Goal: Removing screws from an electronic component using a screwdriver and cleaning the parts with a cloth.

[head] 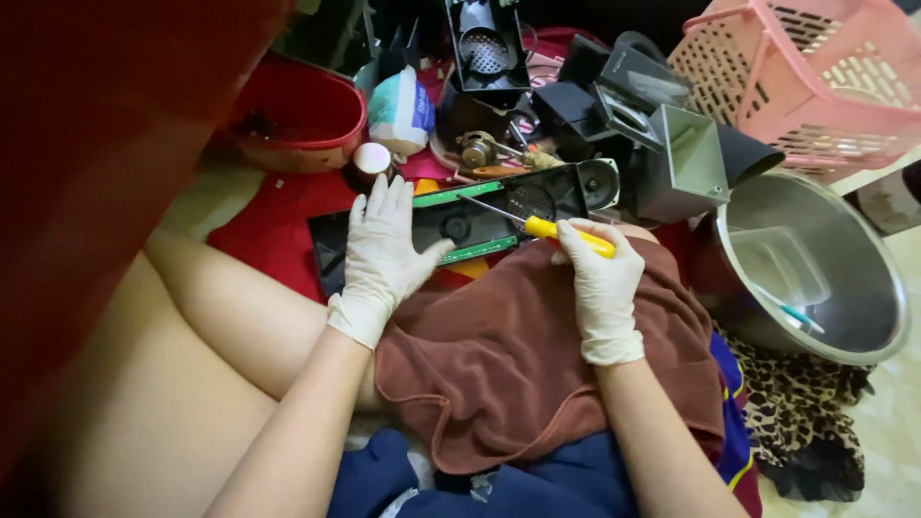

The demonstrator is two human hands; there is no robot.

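head view. the right hand point(602, 283), in a pale glove, is closed in a fist around the yellow handle of a screwdriver point(547, 227); the thin metal shaft runs up and to the left from the fist, its tip over the long black panel point(451, 226). the left hand point(384, 251), also gloved, lies flat and spread on the panel's left half, fingers extended away from the body and thumb splayed toward the centre, pressing rather than gripping. the panel lies across the person's lap with its long axis running left to right, rising slightly to the right; a green circuit strip point(480, 249) edges it and a round speaker point(600, 182) sits at its right end. its near edge rests against a brown towel point(518, 355) draped over the knee. both forearms reach forward from the lower edge, wrists bent slightly inward. near the right stands a steel bowl point(863, 326) holding a clear plastic tub point(782, 264); behind it is a pink basket point(815, 67); at the upper left sits a red basin point(317, 144).
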